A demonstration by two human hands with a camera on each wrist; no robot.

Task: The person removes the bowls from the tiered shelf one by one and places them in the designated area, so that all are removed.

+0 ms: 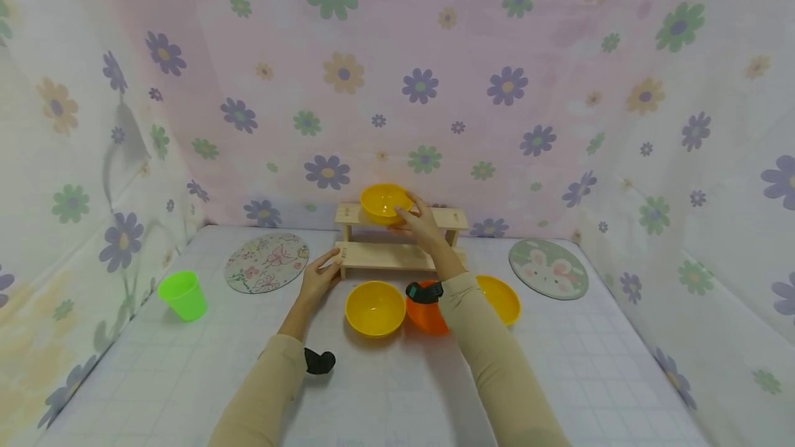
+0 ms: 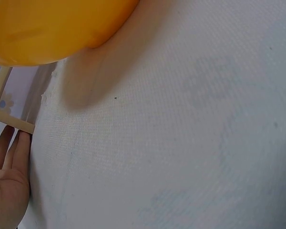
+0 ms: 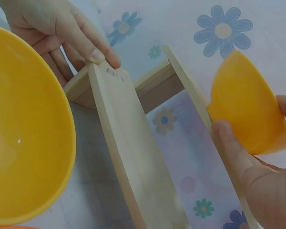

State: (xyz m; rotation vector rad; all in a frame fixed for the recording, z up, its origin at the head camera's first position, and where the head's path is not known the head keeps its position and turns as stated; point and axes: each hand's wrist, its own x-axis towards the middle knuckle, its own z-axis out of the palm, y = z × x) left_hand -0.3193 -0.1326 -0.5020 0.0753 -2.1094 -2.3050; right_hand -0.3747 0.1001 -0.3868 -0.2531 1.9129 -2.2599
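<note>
A two-tier wooden rack [image 1: 385,256] stands at the back of the table. My right hand [image 1: 424,227] holds a small yellow bowl [image 1: 379,204] by its right side, at the upper tier. In the right wrist view, that bowl [image 3: 245,107] has its base right at the upper board, with the thumb low on its side. At the rack's left end, my left hand [image 1: 319,280] grips the lower board, its thumb side on top and other fingers underneath. In front of the rack sits a larger yellow bowl [image 1: 375,310]; the right forearm partly covers an orange bowl [image 1: 427,319] beside it.
Behind the right forearm another yellow bowl [image 1: 503,301] shows in part. A green cup [image 1: 184,296] stands at the far left. Round patterned mats lie on both sides: a floral one [image 1: 267,264] left, a rabbit one [image 1: 548,270] right. Flowered cloth [image 1: 385,102] walls the table.
</note>
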